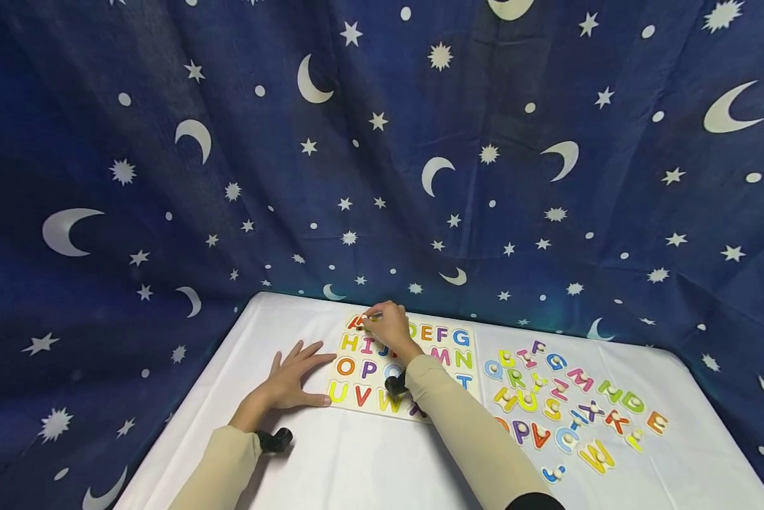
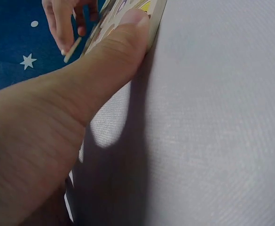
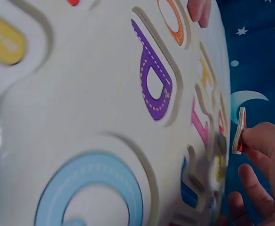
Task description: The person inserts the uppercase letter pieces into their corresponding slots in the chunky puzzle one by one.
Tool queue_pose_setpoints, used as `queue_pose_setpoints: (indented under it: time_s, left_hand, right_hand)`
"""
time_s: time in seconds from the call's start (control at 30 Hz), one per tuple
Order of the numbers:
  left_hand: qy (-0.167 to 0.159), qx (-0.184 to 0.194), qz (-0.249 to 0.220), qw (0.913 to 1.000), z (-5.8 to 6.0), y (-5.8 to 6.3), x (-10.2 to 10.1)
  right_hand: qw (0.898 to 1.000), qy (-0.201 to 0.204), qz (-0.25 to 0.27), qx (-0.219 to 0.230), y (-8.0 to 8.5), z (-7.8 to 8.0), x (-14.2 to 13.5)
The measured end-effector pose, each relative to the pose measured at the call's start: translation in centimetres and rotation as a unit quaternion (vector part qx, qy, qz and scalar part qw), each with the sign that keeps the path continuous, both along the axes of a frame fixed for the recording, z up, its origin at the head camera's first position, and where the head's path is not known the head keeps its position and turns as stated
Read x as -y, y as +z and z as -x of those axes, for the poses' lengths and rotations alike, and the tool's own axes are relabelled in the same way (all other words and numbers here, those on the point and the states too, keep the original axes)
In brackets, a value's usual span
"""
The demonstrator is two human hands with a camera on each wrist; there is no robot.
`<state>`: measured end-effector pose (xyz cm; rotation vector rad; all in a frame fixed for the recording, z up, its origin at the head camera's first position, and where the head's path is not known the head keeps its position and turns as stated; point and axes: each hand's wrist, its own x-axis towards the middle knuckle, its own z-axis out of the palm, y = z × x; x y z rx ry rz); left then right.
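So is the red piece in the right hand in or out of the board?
Out: the right wrist view shows the right hand pinching the red piece, clear of the board.

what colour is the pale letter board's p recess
The P recess is purple, clearest in the right wrist view.

a red letter piece (image 3: 239, 134), held tilted above the cream letter board (image 3: 95, 94).

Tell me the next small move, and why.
Perhaps lower the red piece toward the red recess in the board: the right hand pinches it clear of the board near that recess, their colors match, and the left hand touches the board's edge.
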<state>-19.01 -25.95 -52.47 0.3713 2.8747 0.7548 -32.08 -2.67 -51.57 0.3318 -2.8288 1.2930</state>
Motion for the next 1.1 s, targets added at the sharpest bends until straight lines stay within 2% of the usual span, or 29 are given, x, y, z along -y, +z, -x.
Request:
queue_pose_setpoints:
  time_s: [0.43, 1.1]
  left_hand:
    - [0.006, -0.002, 0.001, 1.0, -0.2, -0.1, -0.1]
    - [0.006, -0.001, 0.008, 1.0, 0.1, -0.1, 0.0]
  right_hand:
    - [0.998, -0.002, -0.05, -0.043, -0.9, 0.0, 2.1]
    - [0.994, -0.028, -0.097, -0.039, -0.9, 0.2, 3.0]
